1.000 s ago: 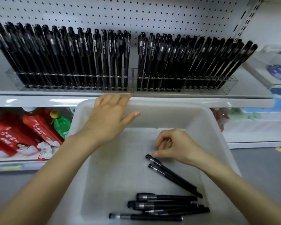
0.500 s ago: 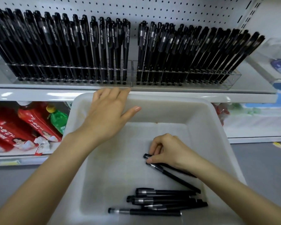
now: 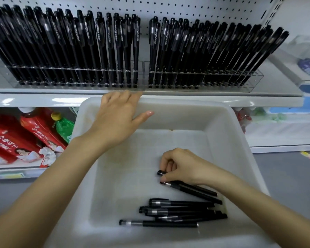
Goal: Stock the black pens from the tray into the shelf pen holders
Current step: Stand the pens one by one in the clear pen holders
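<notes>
Pens, loose: a small pile lying flat at the near end of the tray, overlapping one another. Risk: a careless reach would roll them or drag out more than wanted.

Pens, pair: two lying side by side just beyond the pile, angled from near right to far left.

Right hand: curled over the far ends of the pair, fingers pinched on the cap ends, nearly closed. Whether it holds one pen or both cannot be told. Risk: a grip so close to the tip lets the long barrel swing or slip on lifting, and the second pen may come along and drop.

Left hand: flat on the tray's far left rim, fingers spread, holding nothing. Risk: if it lets go, the tray may shift.

Holders: clear racks on the shelf past the tray, packed with upright pens. Risk: few free slots show; forcing one in may topple neighbours.
</notes>
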The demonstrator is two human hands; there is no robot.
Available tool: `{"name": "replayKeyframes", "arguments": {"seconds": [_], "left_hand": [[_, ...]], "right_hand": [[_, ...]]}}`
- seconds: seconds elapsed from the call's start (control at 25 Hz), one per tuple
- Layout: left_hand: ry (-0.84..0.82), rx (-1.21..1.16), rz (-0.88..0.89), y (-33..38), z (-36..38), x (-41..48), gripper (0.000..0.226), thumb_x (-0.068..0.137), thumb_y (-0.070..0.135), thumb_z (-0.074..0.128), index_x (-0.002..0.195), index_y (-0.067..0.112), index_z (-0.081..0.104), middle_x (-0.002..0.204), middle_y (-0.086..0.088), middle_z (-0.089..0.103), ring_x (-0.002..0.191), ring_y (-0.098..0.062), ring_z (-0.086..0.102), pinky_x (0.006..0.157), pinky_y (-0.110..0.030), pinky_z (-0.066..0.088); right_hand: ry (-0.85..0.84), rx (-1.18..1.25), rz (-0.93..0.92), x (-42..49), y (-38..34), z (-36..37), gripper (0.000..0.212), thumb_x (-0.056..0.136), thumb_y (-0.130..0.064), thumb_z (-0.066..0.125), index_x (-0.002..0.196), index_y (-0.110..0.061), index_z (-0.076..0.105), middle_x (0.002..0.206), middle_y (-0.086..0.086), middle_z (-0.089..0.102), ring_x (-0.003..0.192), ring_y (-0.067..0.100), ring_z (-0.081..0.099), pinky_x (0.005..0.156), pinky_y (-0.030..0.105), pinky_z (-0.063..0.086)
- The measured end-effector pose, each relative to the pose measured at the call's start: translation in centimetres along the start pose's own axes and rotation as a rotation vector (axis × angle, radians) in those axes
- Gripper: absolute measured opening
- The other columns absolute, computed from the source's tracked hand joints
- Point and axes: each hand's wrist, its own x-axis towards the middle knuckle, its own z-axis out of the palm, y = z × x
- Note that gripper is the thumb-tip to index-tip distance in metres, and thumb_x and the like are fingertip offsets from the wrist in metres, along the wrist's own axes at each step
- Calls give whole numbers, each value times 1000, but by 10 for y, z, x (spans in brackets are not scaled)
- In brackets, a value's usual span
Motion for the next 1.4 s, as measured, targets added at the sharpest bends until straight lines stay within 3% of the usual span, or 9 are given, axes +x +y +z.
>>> {"name": "replayKeyframes", "arguments": {"seconds": [0.2, 0.36, 0.52, 0.6, 0.72, 0.96, 1.08, 1.2, 1.4], "left_hand": [[14, -319, -40, 7, -14, -2, 64, 86, 59, 32, 135, 22, 46, 130, 2, 48, 125, -18, 40, 107, -34, 27], [128, -424, -37, 34, -20, -11, 60, 86, 68, 30, 123, 28, 54, 117, 12, 53, 110, -7, 50, 94, -35, 42], [60, -573, 43, 71, -22, -12, 48, 77, 71, 46, 109, 37, 58, 95, 21, 61, 89, 4, 57, 81, -32, 50], [103, -616, 40, 81, -22, -6, 27, 78, 50, 63, 100, 35, 62, 85, 20, 65, 80, 2, 60, 73, -30, 51], [164, -657, 29, 88, -23, 5, 11, 79, 33, 65, 89, 33, 65, 77, 21, 66, 73, 1, 61, 66, -29, 51], [89, -642, 31, 94, -18, 21, 20, 85, 36, 63, 102, 42, 56, 85, 23, 64, 79, -1, 61, 70, -34, 51], [252, -431, 37, 87, -19, 23, 27, 88, 54, 48, 108, 40, 58, 96, 25, 59, 80, 3, 60, 68, -33, 53], [414, -195, -66, 68, -22, 22, 38, 91, 52, 46, 118, 26, 55, 108, 14, 57, 92, -11, 60, 67, -32, 51], [350, 37, -124, 37, -7, 27, 54, 92, 54, 42, 117, 6, 52, 116, -10, 61, 106, -28, 58, 83, -37, 50]], "right_hand": [[152, 475, -19, -16, -14, -47, 20, 73, 0, 76, 79, -13, 61, 67, 1, 61, 65, 13, 60, 65, 20, 51], [537, 733, -158, -29, -31, -94, 23, 67, 0, 78, 79, -12, 63, 69, 3, 65, 62, 12, 65, 59, 23, 55], [801, 730, -329, -35, -45, -112, 30, 66, -7, 80, 85, -12, 58, 79, 15, 62, 68, 18, 65, 60, 27, 56], [886, 689, -412, -36, -48, -112, 33, 67, -9, 81, 88, -16, 57, 81, 18, 63, 71, 21, 65, 63, 33, 58], [984, 591, -488, -38, -46, -116, 33, 65, -20, 83, 89, -22, 61, 79, 4, 66, 73, 21, 67, 67, 33, 57], [849, 671, -464, -49, -27, -135, 31, 61, -18, 76, 90, -21, 66, 84, 13, 69, 75, 23, 71, 71, 31, 58], [972, 681, -468, -53, -19, -154, 32, 66, -11, 75, 95, -16, 62, 86, 13, 70, 77, 23, 71, 68, 27, 58], [1159, 592, -466, -58, -10, -186, 29, 71, -6, 77, 92, -18, 61, 82, 7, 69, 77, 21, 71, 71, 28, 58], [1238, 428, -494, -44, 0, -213, 29, 75, -6, 77, 86, -23, 56, 90, 7, 66, 82, 21, 70, 81, 36, 58]]}}
